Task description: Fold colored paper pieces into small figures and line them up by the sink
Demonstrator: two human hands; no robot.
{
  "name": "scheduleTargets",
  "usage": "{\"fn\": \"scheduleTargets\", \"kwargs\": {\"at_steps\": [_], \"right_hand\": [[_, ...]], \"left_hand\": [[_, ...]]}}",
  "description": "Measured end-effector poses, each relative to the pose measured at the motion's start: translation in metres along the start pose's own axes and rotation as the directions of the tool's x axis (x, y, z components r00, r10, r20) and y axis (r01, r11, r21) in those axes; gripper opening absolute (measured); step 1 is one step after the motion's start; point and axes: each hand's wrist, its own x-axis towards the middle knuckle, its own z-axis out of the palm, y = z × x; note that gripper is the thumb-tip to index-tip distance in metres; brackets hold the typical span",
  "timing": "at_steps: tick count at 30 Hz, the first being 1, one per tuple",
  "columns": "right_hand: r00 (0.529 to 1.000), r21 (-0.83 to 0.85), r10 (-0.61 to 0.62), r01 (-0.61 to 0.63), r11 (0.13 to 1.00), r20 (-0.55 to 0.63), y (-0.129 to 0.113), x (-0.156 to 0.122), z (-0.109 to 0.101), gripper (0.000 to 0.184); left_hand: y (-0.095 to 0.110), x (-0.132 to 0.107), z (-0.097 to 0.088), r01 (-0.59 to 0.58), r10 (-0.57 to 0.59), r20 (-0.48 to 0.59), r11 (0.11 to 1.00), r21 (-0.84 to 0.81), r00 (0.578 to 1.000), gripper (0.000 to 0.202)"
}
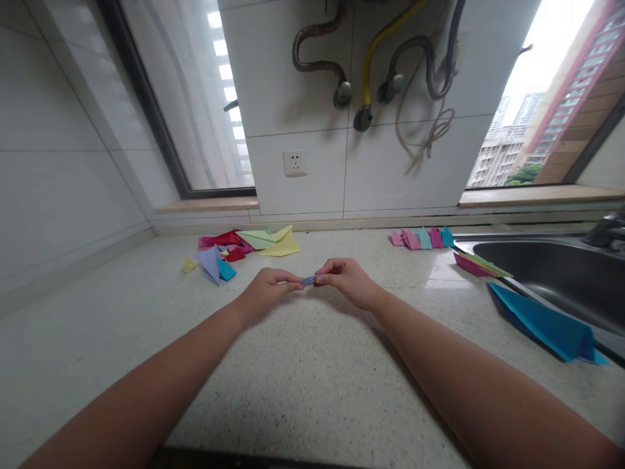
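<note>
A small piece of folded lavender paper (308,281) is held just above the speckled countertop, near the middle of the view. My left hand (271,290) pinches its left end between thumb and fingers. On the other end, my right hand (346,280) closes with thumb and forefinger. Much of the paper is covered by my fingertips, so its exact folded shape is hard to make out. To the left of my hands lies a pile of folded papers, among them a lavender one (209,264), a blue one (225,269) and a yellow one (283,242).
Several small pink and blue folded papers (424,239) stand in a row at the back right. A large blue folded paper (547,322) lies beside the steel sink (551,270). Hoses and valves (367,119) hang on the tiled wall above a socket (293,163).
</note>
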Motion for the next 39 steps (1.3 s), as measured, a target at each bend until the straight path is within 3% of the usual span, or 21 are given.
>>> {"fn": "scheduleTargets", "kwargs": {"at_steps": [8,17,20,24,27,32,39], "right_hand": [[0.994,-0.071,-0.045,0.039,0.997,-0.096,-0.005,-0.002,0.010,0.021],[0.987,-0.248,-0.155,0.139,0.959,-0.050,-0.007,-0.006,0.006,0.023],[0.983,-0.245,-0.178,0.164,0.956,-0.035,-0.003,-0.006,0.009,0.024],[0.981,-0.240,-0.196,0.192,0.952,0.009,-0.001,-0.007,0.015,0.022],[0.981,-0.238,-0.193,0.190,0.952,0.007,-0.003,-0.008,0.017,0.022],[0.980,-0.245,-0.197,0.190,0.951,-0.004,-0.005,-0.008,0.015,0.022],[0.983,-0.232,-0.181,0.173,0.957,-0.012,-0.007,-0.009,0.017,0.020]], "left_hand": [[-0.002,-0.002,0.003,-0.021,0.023,-0.147,1.000,0.010,0.989,0.022],[-0.005,-0.004,0.010,-0.065,0.059,-0.188,0.998,-0.025,0.980,0.029],[-0.002,-0.004,0.011,-0.140,0.137,-0.196,0.990,-0.002,0.971,0.032],[0.005,-0.006,0.011,-0.236,0.246,-0.171,0.969,0.077,0.954,0.018],[0.007,-0.007,0.012,-0.206,0.211,-0.139,0.977,0.050,0.967,0.019],[0.006,-0.007,0.017,-0.106,0.095,-0.090,0.986,-0.127,0.991,0.026],[0.004,-0.005,0.020,-0.107,0.068,-0.141,0.952,-0.287,0.988,0.019]]}}
